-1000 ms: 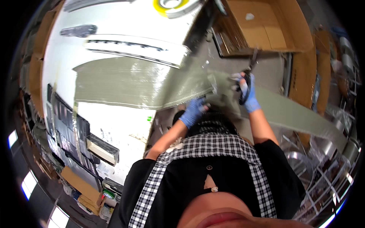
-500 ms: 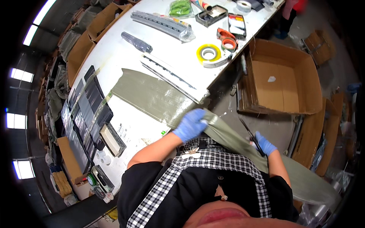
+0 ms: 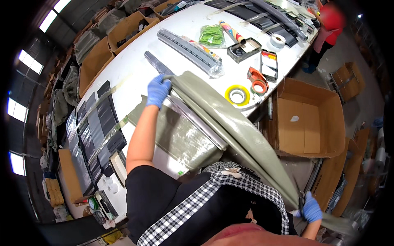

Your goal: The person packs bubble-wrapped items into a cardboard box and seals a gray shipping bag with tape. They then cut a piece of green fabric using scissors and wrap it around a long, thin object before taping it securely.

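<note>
While left fingers (image 3: 158,91) pinch one end, olive fabric (image 3: 230,123) stretches to gripping right fingers (image 3: 310,209).

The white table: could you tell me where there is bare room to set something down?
On the white table, bare patches lie left of the grey rail and between the olive sheet and black panels. The tape rolls and trays crowd the right edge.

Bright skylit scene, sharp centre, heavy fisheye bending.
</note>
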